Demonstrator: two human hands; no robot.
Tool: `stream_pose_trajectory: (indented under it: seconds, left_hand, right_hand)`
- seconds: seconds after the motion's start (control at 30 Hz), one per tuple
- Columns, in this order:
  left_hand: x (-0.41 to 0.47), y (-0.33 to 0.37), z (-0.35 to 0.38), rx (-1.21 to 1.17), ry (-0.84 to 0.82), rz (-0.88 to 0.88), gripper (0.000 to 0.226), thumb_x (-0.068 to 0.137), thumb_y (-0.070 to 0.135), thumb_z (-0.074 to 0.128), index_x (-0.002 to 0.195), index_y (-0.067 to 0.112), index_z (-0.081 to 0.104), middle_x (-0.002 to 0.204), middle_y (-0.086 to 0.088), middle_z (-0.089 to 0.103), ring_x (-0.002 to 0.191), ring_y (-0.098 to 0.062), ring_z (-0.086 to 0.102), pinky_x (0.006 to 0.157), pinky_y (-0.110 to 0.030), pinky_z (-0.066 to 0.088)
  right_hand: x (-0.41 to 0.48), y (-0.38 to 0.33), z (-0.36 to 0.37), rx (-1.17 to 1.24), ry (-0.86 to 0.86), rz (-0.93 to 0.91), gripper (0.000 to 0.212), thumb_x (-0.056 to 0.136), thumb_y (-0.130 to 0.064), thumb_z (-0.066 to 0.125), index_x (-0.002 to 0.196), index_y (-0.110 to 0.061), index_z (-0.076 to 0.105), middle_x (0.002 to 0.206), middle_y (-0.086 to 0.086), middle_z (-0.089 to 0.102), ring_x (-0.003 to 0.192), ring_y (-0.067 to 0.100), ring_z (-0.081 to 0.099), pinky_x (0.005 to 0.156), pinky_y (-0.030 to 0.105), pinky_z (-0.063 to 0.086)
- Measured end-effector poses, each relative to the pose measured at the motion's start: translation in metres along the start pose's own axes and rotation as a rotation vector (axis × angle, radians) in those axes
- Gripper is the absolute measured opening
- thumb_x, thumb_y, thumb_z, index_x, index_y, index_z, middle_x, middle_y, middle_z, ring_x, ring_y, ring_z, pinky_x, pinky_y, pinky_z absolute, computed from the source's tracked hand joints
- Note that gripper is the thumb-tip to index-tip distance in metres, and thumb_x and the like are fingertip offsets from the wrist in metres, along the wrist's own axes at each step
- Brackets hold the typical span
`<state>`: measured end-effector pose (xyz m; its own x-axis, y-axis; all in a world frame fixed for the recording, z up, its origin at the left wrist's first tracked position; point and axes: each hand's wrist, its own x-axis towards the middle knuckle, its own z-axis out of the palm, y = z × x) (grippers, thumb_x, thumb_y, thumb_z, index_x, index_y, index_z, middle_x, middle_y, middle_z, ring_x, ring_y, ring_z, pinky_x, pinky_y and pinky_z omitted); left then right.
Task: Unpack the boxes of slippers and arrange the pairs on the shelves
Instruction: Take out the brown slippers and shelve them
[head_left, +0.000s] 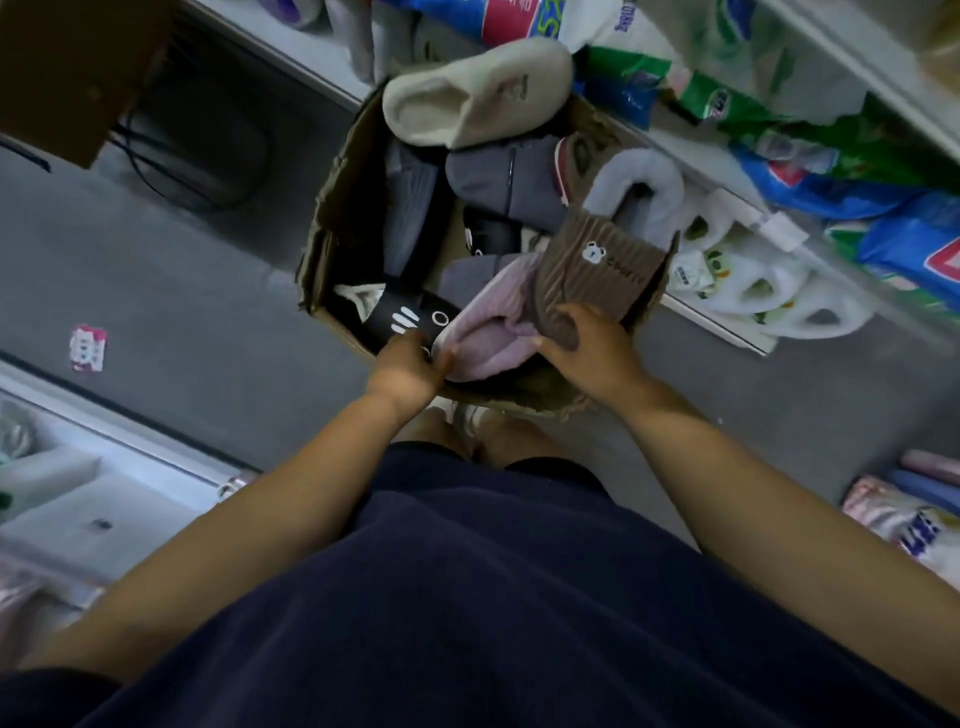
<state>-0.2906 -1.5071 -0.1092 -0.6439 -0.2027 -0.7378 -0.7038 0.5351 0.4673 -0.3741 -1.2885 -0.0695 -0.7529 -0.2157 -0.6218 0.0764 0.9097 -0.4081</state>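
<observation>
Several slippers are lying jumbled in an open cardboard box (332, 218) that is sitting on the grey floor (182, 286) just beside a low shelf (691, 312): a cream slipper (467, 98) is resting on top at the far end, grey slippers (509, 182) are lying under it, and a black slipper (410, 317) is lying at the near end. The left hand (408, 366) is pinching the near edge of a pink slipper (488, 332) inside the box, while the right hand (587, 345) is curling its fingers round the toe of a brown slipper (602, 270) that is tilting over the box's right wall. White bottles (753, 291) and detergent bags (831, 182) are crowding the shelf.
</observation>
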Motion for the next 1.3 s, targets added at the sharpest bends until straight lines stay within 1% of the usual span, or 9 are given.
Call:
stream_pose_trajectory:
  seconds: [0.1, 0.23, 0.33, 0.6, 0.83, 0.93, 1.03, 1.13, 1.3]
  left_hand:
    - [0.010, 0.001, 0.010, -0.127, -0.023, -0.128, 0.043, 0.093, 0.047, 0.068, 0.106, 0.006, 0.063, 0.100, -0.013, 0.068, 0.093, -0.030, 0.063, 0.079, -0.036, 0.048]
    - [0.014, 0.000, 0.017, -0.284, 0.032, -0.232, 0.036, 0.086, 0.045, 0.077, 0.084, 0.013, 0.060, 0.074, 0.002, 0.055, 0.067, -0.015, 0.049, 0.057, -0.026, 0.036]
    - [0.010, 0.003, 0.016, -0.385, 0.032, -0.221, 0.043, 0.086, 0.035, 0.079, 0.062, 0.018, 0.048, 0.061, 0.002, 0.043, 0.061, -0.015, 0.039, 0.057, -0.028, 0.033]
    - [-0.021, 0.008, -0.011, -0.472, 0.112, -0.094, 0.033, 0.090, 0.032, 0.074, 0.083, 0.003, 0.063, 0.071, -0.006, 0.061, 0.064, -0.017, 0.053, 0.061, -0.031, 0.043]
    - [-0.051, -0.010, -0.043, -0.647, 0.288, -0.156, 0.019, 0.095, 0.031, 0.070, 0.093, 0.012, 0.069, 0.086, -0.009, 0.074, 0.076, -0.016, 0.068, 0.078, -0.036, 0.058]
    - [-0.050, -0.010, -0.045, -0.773, 0.332, -0.199, 0.029, 0.097, 0.026, 0.068, 0.108, -0.001, 0.066, 0.094, -0.012, 0.074, 0.077, -0.012, 0.069, 0.069, -0.021, 0.057]
    - [-0.042, -0.002, -0.041, -0.877, 0.365, -0.262, 0.025, 0.099, 0.023, 0.065, 0.103, -0.002, 0.065, 0.082, -0.006, 0.069, 0.066, -0.005, 0.068, 0.068, -0.020, 0.056]
    - [-0.030, 0.004, -0.036, -1.002, 0.379, -0.364, 0.022, 0.099, 0.022, 0.066, 0.087, 0.004, 0.062, 0.072, -0.005, 0.062, 0.062, -0.013, 0.064, 0.074, -0.029, 0.058]
    - [-0.012, 0.007, -0.036, -1.189, 0.380, -0.490, 0.020, 0.098, 0.019, 0.067, 0.092, 0.001, 0.060, 0.078, -0.011, 0.058, 0.073, -0.022, 0.062, 0.086, -0.037, 0.059]
  right_hand:
    - [0.012, 0.001, 0.000, 0.024, -0.031, 0.041, 0.056, 0.092, -0.042, 0.069, 0.136, -0.011, 0.055, 0.137, 0.012, 0.056, 0.124, 0.027, 0.054, 0.093, 0.027, 0.041]
    - [0.025, 0.002, 0.001, 0.054, -0.050, 0.071, 0.058, 0.091, -0.044, 0.068, 0.136, -0.010, 0.055, 0.137, 0.012, 0.053, 0.123, 0.027, 0.053, 0.093, 0.026, 0.038]
    - [0.030, 0.004, 0.001, 0.054, -0.040, 0.075, 0.063, 0.089, -0.046, 0.070, 0.138, -0.011, 0.054, 0.140, 0.012, 0.049, 0.125, 0.028, 0.051, 0.103, 0.032, 0.042]
    - [0.030, 0.015, -0.009, 0.064, -0.015, 0.037, 0.056, 0.091, -0.044, 0.068, 0.135, -0.011, 0.056, 0.141, 0.012, 0.047, 0.127, 0.029, 0.050, 0.107, 0.042, 0.044]
    - [0.035, 0.023, -0.020, 0.150, 0.059, 0.078, 0.060, 0.091, -0.043, 0.068, 0.138, -0.008, 0.052, 0.143, 0.014, 0.043, 0.127, 0.031, 0.051, 0.108, 0.045, 0.044]
    - [0.044, 0.025, -0.030, 0.109, 0.214, 0.007, 0.061, 0.089, -0.038, 0.071, 0.137, -0.006, 0.051, 0.142, 0.016, 0.043, 0.131, 0.035, 0.043, 0.110, 0.049, 0.040]
    - [0.060, 0.025, -0.036, -0.020, 0.195, -0.089, 0.070, 0.086, -0.039, 0.074, 0.142, -0.008, 0.046, 0.147, 0.015, 0.041, 0.136, 0.036, 0.035, 0.113, 0.046, 0.034]
    - [0.077, 0.026, -0.035, -0.177, 0.098, -0.023, 0.087, 0.083, -0.045, 0.075, 0.152, -0.017, 0.031, 0.153, 0.012, 0.038, 0.141, 0.035, 0.030, 0.114, 0.051, 0.031]
    - [0.088, 0.016, -0.038, -0.264, 0.117, 0.053, 0.044, 0.090, -0.041, 0.069, 0.122, -0.013, 0.057, 0.123, 0.015, 0.063, 0.119, 0.036, 0.051, 0.095, 0.043, 0.039]
